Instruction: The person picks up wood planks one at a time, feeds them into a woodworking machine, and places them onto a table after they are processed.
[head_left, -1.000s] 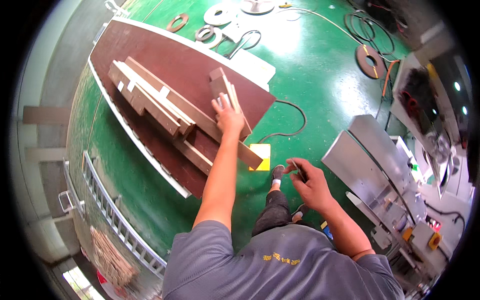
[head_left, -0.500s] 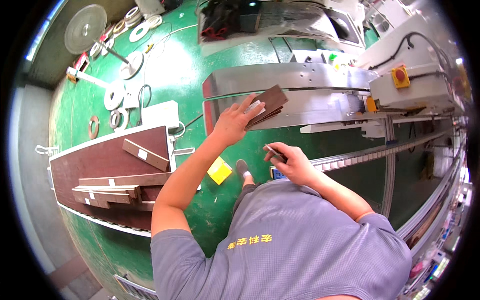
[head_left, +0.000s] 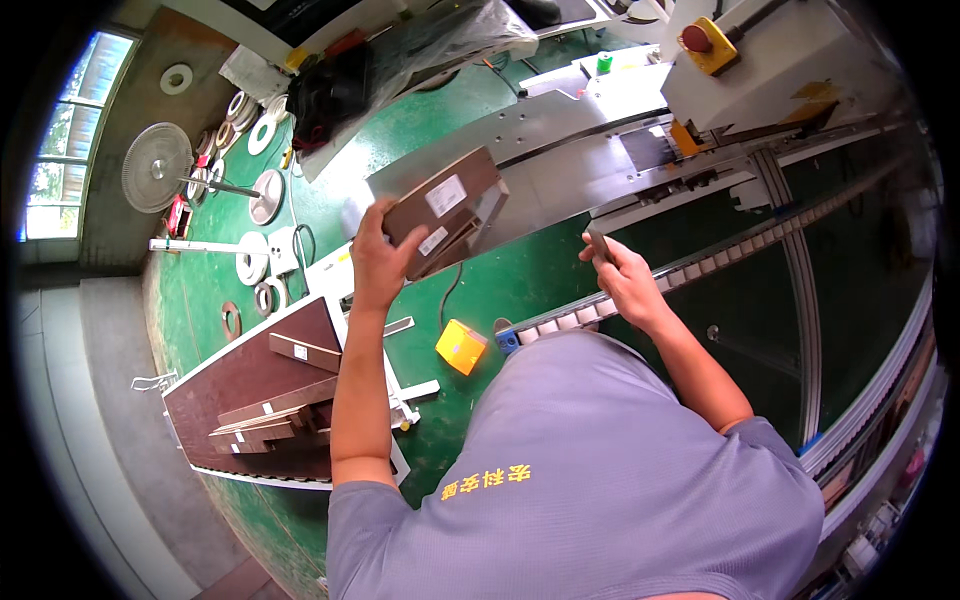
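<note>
Stack of flat dark brown wooden boards (head_left: 447, 208) gripped at lower-left end by left hand (head_left: 378, 262), held tilted above green floor (head_left: 215, 290), before grey metal machine bed (head_left: 560, 170). White rectangular labels seen on top board face and edge. Right hand (head_left: 625, 280) closed around small dark flat object (head_left: 600, 243), kind not discernible. Small yellow box (head_left: 461, 346) on floor below. More brown boards piled on low brown pallet (head_left: 255, 370), lower left.

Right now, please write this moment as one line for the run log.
left hand: holds brown panels, raised | right hand: grips small dark tool | below panels: grey machine table | behind: panel stack on floor
</note>
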